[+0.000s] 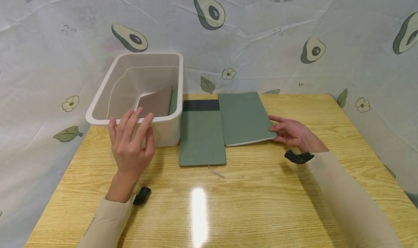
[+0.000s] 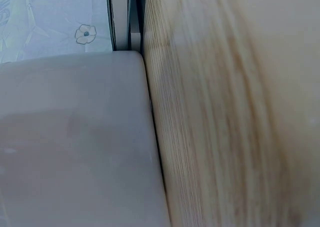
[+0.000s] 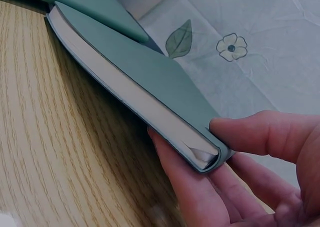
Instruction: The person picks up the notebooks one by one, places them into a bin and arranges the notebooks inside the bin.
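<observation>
My right hand (image 1: 292,133) pinches the near right corner of a green notebook (image 1: 246,119). In the right wrist view the thumb lies on the notebook's cover (image 3: 145,82) and the fingers are underneath; that corner is raised off the table. To its left lies another green notebook (image 1: 202,139), with a ribbon marker at its near end and a dark strip (image 1: 200,105) at its far end. My left hand (image 1: 132,146) touches the near rim of a pale plastic bin (image 1: 181,84), its fingers extended. The left wrist view shows the bin's wall (image 2: 75,137), not the hand.
Inside the bin a brown flat cover (image 1: 156,102) and a green one (image 1: 174,99) lean at its right side. A wood-grain table (image 1: 254,197) extends in front. Behind it hangs a cloth (image 1: 261,52) printed with avocados.
</observation>
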{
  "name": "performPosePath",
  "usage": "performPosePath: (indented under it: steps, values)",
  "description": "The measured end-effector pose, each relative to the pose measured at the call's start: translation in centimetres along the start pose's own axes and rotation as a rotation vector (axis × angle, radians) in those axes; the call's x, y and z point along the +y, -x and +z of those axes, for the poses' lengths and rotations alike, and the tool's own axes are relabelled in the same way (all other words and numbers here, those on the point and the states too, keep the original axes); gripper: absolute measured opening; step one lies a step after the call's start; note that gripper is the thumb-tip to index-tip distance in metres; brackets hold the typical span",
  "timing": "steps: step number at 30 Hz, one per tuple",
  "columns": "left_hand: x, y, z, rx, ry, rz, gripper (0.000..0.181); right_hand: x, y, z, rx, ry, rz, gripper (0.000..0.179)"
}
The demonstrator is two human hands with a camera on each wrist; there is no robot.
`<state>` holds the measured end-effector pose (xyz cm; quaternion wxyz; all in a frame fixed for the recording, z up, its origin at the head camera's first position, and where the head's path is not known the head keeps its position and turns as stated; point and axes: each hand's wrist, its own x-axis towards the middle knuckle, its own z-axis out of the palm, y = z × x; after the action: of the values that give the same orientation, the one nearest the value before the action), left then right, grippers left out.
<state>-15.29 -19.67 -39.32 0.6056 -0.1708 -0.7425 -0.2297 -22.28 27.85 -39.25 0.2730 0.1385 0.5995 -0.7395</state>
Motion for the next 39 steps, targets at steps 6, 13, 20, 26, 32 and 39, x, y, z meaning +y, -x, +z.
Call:
performPosePath:
  steps: [6,13,20,26,32,39]
  values:
    - [-0.1,0.1,-0.1,-0.004,-0.001,-0.001,0.03,0.0,-0.1,0.0,-0.038,-0.003,-0.008,0.08]
    - [-0.1,0.1,-0.1,-0.004,-0.001,-0.005,0.029,0.0,-0.1,-0.2,-0.078,-0.021,-0.009,0.079]
    - [-0.2,0.1,-0.2,-0.011,-0.001,-0.003,0.03,-0.1,0.0,0.0,-0.065,-0.068,-0.003,0.079]
    - [-0.2,0.2,-0.1,-0.015,-0.001,0.0,0.031,-0.4,0.0,0.1,-0.053,-0.132,-0.004,0.081]
    - [-0.3,0.2,-0.1,-0.016,0.0,-0.001,0.031,-1.0,0.4,0.4,-0.07,-0.165,-0.015,0.079]
    - [-0.2,0.1,-0.1,-0.007,0.003,0.004,0.03,-1.8,1.0,1.0,-0.065,-0.231,-0.025,0.078]
